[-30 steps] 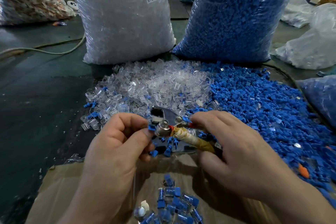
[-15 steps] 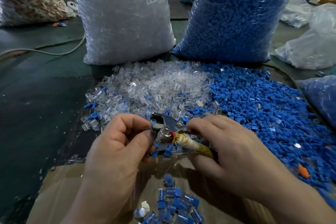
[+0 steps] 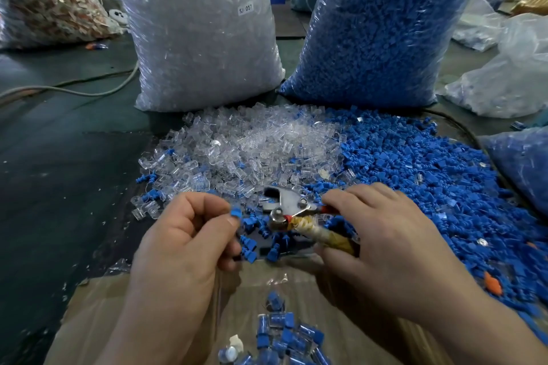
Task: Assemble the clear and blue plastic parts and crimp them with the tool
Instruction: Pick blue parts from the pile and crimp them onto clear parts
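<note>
Box [image 3: 89, 302]: nearest to me, so done pieces [image 3: 281, 335] can drop straight in.
Left hand [image 3: 184, 243]: thumb and forefinger pinch one blue part [image 3: 235, 213], the other fingers curled. If a clear part sits on it, I cannot tell.
Right hand [image 3: 382, 234]: fingers wrapped round the taped handles of the tool [image 3: 286, 204]. Its head points at the part, just beside it, not touching.
Piles: clear parts [image 3: 252, 142] and blue parts [image 3: 415, 175] side by side, near for quick picking.
Bags: clear bag [image 3: 195, 32] and blue bag [image 3: 379, 32], each behind its own pile, I think for refill.

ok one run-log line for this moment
left hand pinches blue part | right hand grips crimping tool handles | jaws clear of part | assembled pieces in cardboard box
</note>
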